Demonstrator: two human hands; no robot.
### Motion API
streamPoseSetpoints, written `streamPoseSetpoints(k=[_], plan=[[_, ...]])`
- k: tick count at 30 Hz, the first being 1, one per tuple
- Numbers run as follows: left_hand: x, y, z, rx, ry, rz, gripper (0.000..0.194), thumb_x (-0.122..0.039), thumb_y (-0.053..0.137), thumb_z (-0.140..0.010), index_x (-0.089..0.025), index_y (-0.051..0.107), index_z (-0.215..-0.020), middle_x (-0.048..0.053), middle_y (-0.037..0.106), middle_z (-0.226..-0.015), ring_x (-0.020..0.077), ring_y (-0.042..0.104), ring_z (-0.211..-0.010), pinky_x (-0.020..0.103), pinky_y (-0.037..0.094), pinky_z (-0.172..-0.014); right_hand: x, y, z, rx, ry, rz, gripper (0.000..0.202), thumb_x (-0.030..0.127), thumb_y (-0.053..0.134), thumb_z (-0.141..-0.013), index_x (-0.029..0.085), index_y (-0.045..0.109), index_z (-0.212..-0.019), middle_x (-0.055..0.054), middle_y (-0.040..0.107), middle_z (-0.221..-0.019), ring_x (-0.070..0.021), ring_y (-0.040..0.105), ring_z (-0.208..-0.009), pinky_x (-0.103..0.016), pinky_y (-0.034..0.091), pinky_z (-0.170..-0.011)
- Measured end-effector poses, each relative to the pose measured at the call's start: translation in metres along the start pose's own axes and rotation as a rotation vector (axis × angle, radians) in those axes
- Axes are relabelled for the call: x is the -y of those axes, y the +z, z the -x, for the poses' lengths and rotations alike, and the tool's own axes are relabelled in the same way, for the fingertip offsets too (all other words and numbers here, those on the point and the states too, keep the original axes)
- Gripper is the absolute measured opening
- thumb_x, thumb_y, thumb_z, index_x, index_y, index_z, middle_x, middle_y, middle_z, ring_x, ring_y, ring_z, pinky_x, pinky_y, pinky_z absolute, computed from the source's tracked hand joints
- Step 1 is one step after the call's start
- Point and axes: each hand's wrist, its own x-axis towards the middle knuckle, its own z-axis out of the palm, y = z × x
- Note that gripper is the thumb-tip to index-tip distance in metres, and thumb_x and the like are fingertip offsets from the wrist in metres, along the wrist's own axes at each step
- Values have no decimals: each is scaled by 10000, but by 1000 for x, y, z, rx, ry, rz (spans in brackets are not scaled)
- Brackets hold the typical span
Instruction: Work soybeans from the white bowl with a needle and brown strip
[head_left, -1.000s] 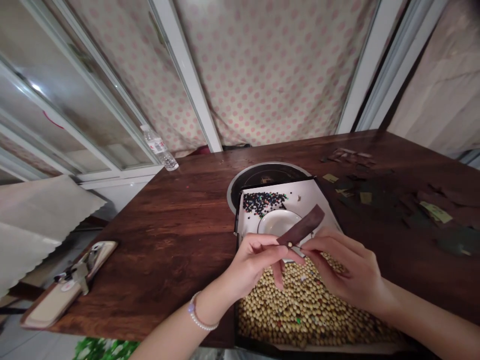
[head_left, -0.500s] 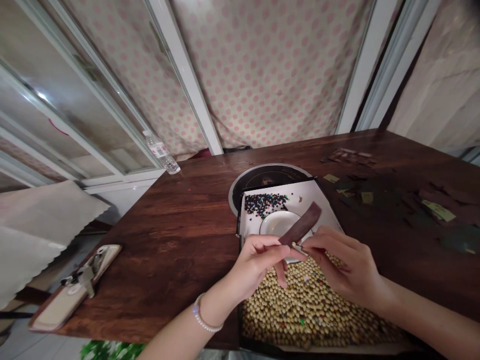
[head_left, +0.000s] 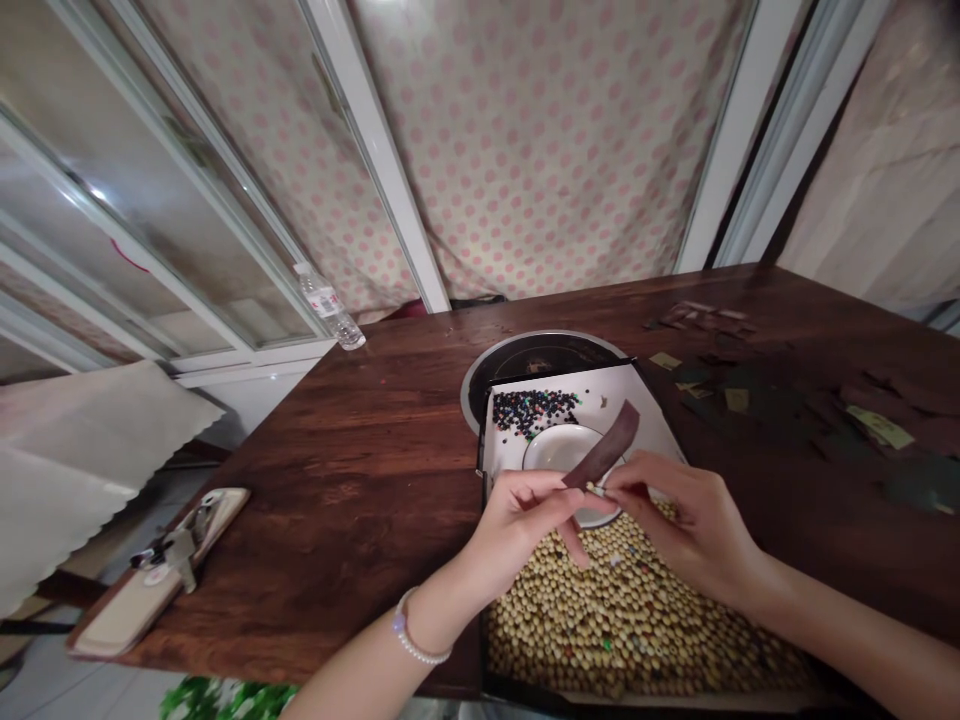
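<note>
My left hand (head_left: 517, 525), with a beaded bracelet at the wrist, is closed on a dark brown strip (head_left: 604, 445) that slants up to the right. Facing it, my right hand (head_left: 686, 515) pinches something too small to make out. Small pale beads (head_left: 592, 488) show between the fingertips of both hands. Under them lies a black-edged tray (head_left: 652, 395) holding many cream beads (head_left: 592, 620) at the near side. A white dish (head_left: 547, 447) stands in the tray, partly covered by the strip and my hands. Mostly black beads (head_left: 532, 408) are scattered at its far left.
Behind the tray is a round black plate (head_left: 487, 375) set in the wooden table (head_left: 360, 480). Dark and yellowish scraps (head_left: 877, 425) lie on the right. A plastic bottle (head_left: 330, 308) stands at the back left. A pale board with a metal clamp (head_left: 169, 570) rests at the left edge.
The whole view has shifted slightly. My fingertips have moved a little around the small beads, and the strip is tilted slightly differently. Both hands keep their hold.
</note>
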Motion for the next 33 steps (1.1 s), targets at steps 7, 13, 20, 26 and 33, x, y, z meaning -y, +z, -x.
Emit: streamPoseSetpoints(k=[7,13,20,26,33], plan=[[-1,4,-1,-33,48,-55,175,-233,575,-864,-160,732,-895,69,753,-845,59,629,-465,173,468,-561,0,2,0,14,-12,16,131,79,509,-850,180,563,-786,-2,574,-698,-114,532,-608,-231,404,-544],[0,7,-3,-88,41,-79,131,-232,636,-813,-134,723,-804,69,754,-786,64,635,-453,135,459,-485,3,4,1,-30,-75,94,123,50,531,-814,160,573,-777,-3,542,-671,-103,503,-576,-223,391,-519],[-1,8,-3,-139,44,-113,148,-222,627,-818,-123,726,-771,58,754,-737,71,645,-453,144,469,-482,3,3,1,-10,-96,103,119,56,524,-821,164,564,-789,-9,549,-682,-117,518,-610,-238,399,-548],[-4,7,-4,-270,63,-124,229,-233,609,-835,-116,677,-649,52,751,-684,98,662,-482,182,484,-546,2,1,-1,3,-30,110,139,64,506,-830,168,558,-755,9,504,-649,-108,474,-575,-235,374,-528],[-2,3,-8,-361,-30,-67,251,-267,674,-778,-106,646,-588,85,758,-736,131,672,-476,207,509,-511,0,-1,-3,-46,-9,153,123,82,520,-837,181,559,-774,9,516,-658,-113,486,-582,-240,386,-559]])
